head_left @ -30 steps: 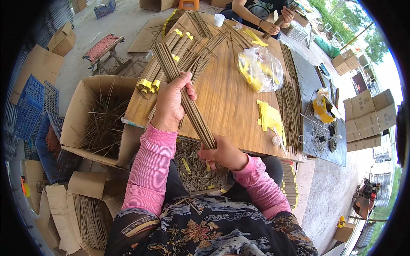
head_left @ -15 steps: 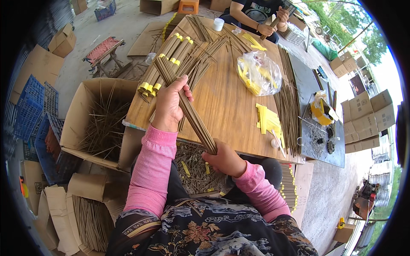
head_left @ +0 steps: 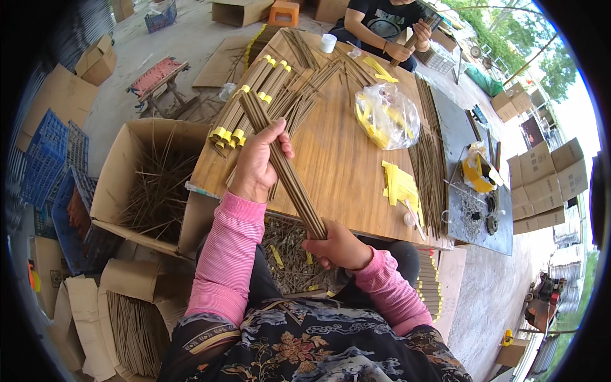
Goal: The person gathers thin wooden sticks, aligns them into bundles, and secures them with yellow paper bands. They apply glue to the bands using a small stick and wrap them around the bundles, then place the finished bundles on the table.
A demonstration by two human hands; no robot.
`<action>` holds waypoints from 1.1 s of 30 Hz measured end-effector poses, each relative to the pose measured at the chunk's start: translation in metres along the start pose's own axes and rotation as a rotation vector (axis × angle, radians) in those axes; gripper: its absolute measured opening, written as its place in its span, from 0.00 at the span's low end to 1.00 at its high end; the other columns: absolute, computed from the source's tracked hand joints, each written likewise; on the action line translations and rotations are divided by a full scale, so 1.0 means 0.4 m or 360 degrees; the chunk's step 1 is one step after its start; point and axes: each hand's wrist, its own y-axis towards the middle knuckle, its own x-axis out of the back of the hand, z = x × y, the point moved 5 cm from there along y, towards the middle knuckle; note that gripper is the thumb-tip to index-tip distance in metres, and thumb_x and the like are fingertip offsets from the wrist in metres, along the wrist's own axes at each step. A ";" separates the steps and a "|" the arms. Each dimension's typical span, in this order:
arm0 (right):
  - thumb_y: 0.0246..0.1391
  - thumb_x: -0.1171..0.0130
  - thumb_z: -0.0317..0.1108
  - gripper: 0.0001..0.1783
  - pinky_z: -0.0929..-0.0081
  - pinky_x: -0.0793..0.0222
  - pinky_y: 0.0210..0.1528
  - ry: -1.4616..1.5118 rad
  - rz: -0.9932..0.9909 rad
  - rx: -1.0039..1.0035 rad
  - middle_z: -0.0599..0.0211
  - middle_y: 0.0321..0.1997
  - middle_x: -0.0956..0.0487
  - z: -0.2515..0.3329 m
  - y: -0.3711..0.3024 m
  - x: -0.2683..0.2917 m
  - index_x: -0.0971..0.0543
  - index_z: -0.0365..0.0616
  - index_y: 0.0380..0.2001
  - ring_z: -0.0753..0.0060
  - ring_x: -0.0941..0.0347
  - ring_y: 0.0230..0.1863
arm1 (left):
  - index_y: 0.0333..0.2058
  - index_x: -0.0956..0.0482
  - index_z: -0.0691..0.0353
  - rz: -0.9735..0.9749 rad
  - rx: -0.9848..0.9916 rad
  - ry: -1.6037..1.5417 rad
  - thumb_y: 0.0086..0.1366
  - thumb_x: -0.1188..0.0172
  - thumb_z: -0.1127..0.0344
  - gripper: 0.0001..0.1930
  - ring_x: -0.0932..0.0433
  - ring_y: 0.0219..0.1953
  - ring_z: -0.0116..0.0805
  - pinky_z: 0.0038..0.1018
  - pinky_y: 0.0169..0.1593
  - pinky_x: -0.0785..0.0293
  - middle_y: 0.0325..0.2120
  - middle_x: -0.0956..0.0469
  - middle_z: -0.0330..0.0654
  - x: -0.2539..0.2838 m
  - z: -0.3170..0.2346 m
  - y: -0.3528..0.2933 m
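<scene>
A bundle of thin brown sticks (head_left: 294, 184) slants across my front, over the near edge of the wooden table (head_left: 331, 153). My left hand (head_left: 256, 162) is closed round its upper part, thumb laid along the top. Around the lower end my right hand (head_left: 344, 245) is wrapped, hiding the tips of the sticks. Just beyond my left hand lie several banded bundles (head_left: 249, 105) with yellow wraps at both ends. Loose brown sticks (head_left: 304, 108) are spread beside them.
Yellow paper strips (head_left: 401, 183) and a clear plastic bag (head_left: 389, 113) of yellow pieces lie on the table's right. A cardboard box (head_left: 108, 175) of sticks stands at left. Across the table a co-worker's hands (head_left: 401, 51) hold sticks. A dark board (head_left: 477, 210) adjoins at right.
The view has shifted slightly, so the table sits a little lower in the picture. Both hands keep their hold on the stick bundle, at nearly the same slant.
</scene>
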 end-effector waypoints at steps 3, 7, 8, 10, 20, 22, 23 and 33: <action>0.47 0.45 0.26 0.08 0.82 0.42 0.11 0.0667 0.0381 -0.0115 0.73 0.14 0.35 0.010 -0.010 -0.015 0.35 0.41 0.23 0.80 0.39 0.09 | 0.22 0.32 0.56 0.0376 0.0237 -0.0294 0.57 0.43 0.63 0.09 0.35 0.16 0.22 0.19 0.21 0.37 0.15 0.33 0.32 -0.050 0.050 -0.021; 0.47 0.46 0.26 0.07 0.81 0.40 0.12 0.0625 0.0302 -0.0099 0.71 0.14 0.33 0.023 -0.006 -0.022 0.34 0.40 0.24 0.79 0.38 0.10 | 0.20 0.34 0.55 0.0332 0.0238 -0.0298 0.58 0.44 0.64 0.11 0.37 0.14 0.21 0.19 0.18 0.39 0.14 0.35 0.31 -0.045 0.033 -0.018; 0.48 0.46 0.26 0.07 0.81 0.40 0.13 0.0424 0.0140 -0.0086 0.71 0.14 0.33 0.024 0.000 -0.018 0.34 0.40 0.24 0.79 0.38 0.10 | 0.20 0.33 0.56 0.0182 0.0176 -0.0185 0.57 0.43 0.64 0.10 0.37 0.14 0.21 0.19 0.18 0.39 0.13 0.35 0.31 -0.036 0.031 -0.019; 0.49 0.45 0.29 0.08 0.82 0.38 0.15 0.0052 0.0042 0.0020 0.71 0.17 0.31 0.025 0.014 -0.006 0.33 0.39 0.27 0.79 0.36 0.13 | 0.21 0.32 0.58 -0.0111 0.0037 0.0032 0.56 0.41 0.65 0.09 0.38 0.13 0.23 0.20 0.19 0.38 0.13 0.36 0.32 -0.022 0.019 -0.024; 0.42 0.36 0.38 0.21 0.76 0.35 0.36 -0.0794 -0.0817 0.0703 0.62 0.32 0.28 0.083 -0.012 0.050 0.28 0.37 0.36 0.70 0.31 0.34 | 0.20 0.34 0.55 -0.0034 -0.0117 -0.0050 0.56 0.41 0.62 0.12 0.38 0.15 0.21 0.19 0.20 0.39 0.14 0.36 0.31 -0.019 -0.029 -0.027; 0.41 0.36 0.37 0.18 0.77 0.35 0.35 -0.0877 -0.0847 0.0678 0.63 0.30 0.28 0.098 -0.021 0.046 0.27 0.37 0.33 0.71 0.31 0.32 | 0.20 0.34 0.54 -0.0022 -0.0128 -0.0072 0.56 0.41 0.62 0.12 0.38 0.15 0.21 0.18 0.20 0.39 0.14 0.36 0.31 -0.015 -0.033 -0.026; 0.41 0.36 0.37 0.17 0.78 0.35 0.34 -0.0869 -0.0873 0.0695 0.63 0.29 0.29 0.100 -0.023 0.046 0.26 0.37 0.31 0.72 0.32 0.31 | 0.20 0.34 0.54 -0.0017 -0.0135 -0.0078 0.56 0.41 0.62 0.12 0.38 0.15 0.21 0.18 0.20 0.39 0.14 0.36 0.31 -0.014 -0.036 -0.026; 0.47 0.40 0.35 0.13 0.83 0.36 0.30 -0.0404 -0.0698 0.0521 0.70 0.27 0.27 0.088 -0.032 0.063 0.25 0.35 0.31 0.82 0.33 0.27 | 0.19 0.35 0.54 0.0011 -0.0144 -0.0181 0.58 0.43 0.62 0.13 0.37 0.15 0.21 0.18 0.19 0.39 0.13 0.35 0.30 -0.001 -0.062 -0.021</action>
